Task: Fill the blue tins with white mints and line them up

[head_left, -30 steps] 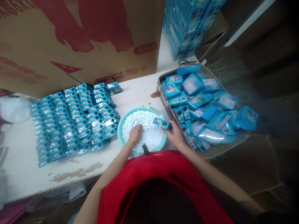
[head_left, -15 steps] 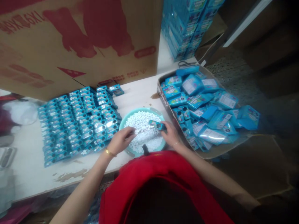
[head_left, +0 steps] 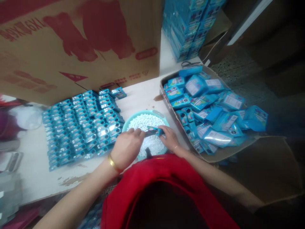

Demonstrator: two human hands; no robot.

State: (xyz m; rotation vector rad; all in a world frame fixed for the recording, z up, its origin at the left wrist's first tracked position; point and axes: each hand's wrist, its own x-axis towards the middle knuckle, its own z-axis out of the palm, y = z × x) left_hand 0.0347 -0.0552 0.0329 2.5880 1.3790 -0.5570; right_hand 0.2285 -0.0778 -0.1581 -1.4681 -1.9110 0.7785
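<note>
A round turquoise basin (head_left: 125, 122) full of small white pellets (head_left: 145, 121) stands in front of me. Over the pellets, my right hand (head_left: 169, 139) pinches the right end of a small blue printed box (head_left: 159, 131). My left hand (head_left: 127, 147), with a gold bangle at the wrist, is closed, its fingertips at the box's left end. A dark strip shows between those fingertips and the box; what the left fingers grip I cannot make out. To the left, rows of similar small blue boxes (head_left: 82, 127) are packed close together, several with white pellets on them.
A cardboard tray (head_left: 175, 116) heaped with blue wrapped packs (head_left: 209, 105) sits at the right. Scissors (head_left: 188, 64) lie behind it, near a tall stack of blue packs (head_left: 186, 28). A large printed carton (head_left: 100, 41) closes off the back of the white table (head_left: 138, 95).
My left hand has moved up and right from the basin's left side to the small box. My right hand has shifted slightly left with the box still in its fingers.
</note>
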